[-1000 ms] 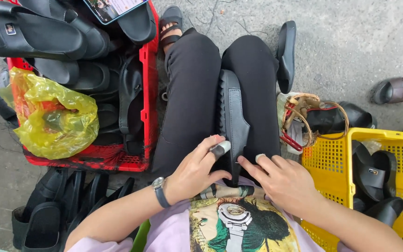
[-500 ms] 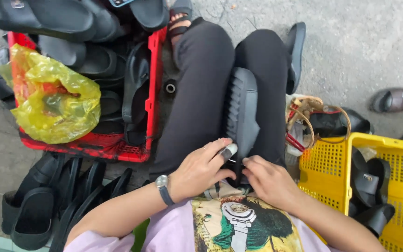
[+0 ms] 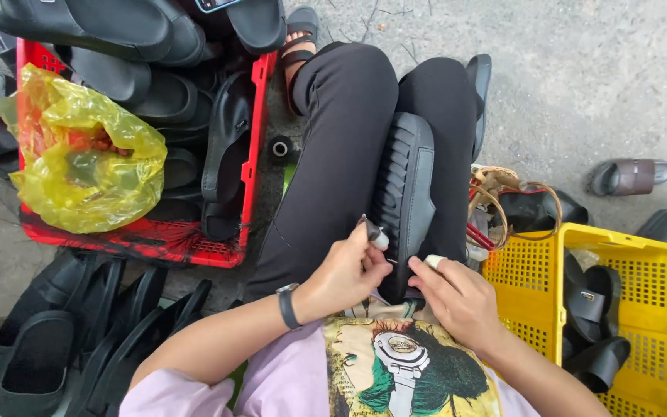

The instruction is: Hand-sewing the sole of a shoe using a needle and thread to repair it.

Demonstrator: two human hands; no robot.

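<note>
A black slipper [image 3: 403, 193] lies sole-up along the person's lap between the thighs. The left hand [image 3: 345, 274] pinches a small tool [image 3: 374, 233] against its edge; the right hand [image 3: 461, 297] clasps its near end. A red crate [image 3: 252, 154] and a yellow basket [image 3: 658, 255] flank the legs.

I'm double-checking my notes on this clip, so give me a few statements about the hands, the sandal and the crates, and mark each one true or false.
1. A black sandal lies sole-up between the person's knees. True.
2. The left hand holds a small tool against the sandal's edge. True.
3. The right hand is reaching into the yellow crate. False: it rests at the sandal's near end, by the lap.
4. The yellow plastic bag sits in the yellow crate. False: it sits on the red crate of black sandals.
5. The left wrist wears a dark watch. True.
</note>
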